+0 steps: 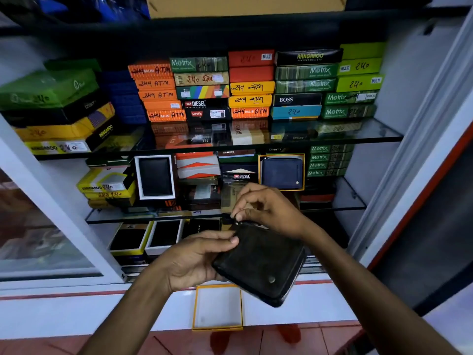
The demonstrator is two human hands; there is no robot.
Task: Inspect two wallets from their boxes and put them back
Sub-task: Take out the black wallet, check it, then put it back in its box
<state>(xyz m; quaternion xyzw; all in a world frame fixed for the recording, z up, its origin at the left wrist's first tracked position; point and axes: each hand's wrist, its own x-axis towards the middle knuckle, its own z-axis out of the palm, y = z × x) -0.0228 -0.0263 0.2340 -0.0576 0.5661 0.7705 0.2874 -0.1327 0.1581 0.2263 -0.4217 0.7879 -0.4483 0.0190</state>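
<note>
Left hand (194, 260) grips the black wallet (261, 265) from beneath, thumb on top; right hand (266, 208) pinches its zip pull at the upper corner; the yellow-rimmed empty box (217, 327) lies just below; a blue wallet (281, 172) sits boxed on the glass shelf (353, 201).

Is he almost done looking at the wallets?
Not yet, it seems. One black wallet is out of its empty yellow-rimmed box on the ledge. The left hand holds it while the right hand pinches its zipper pull at the top corner. A blue wallet sits in its box on the shelf; whether it has been checked isn't visible. Left: put the black one back.
</note>
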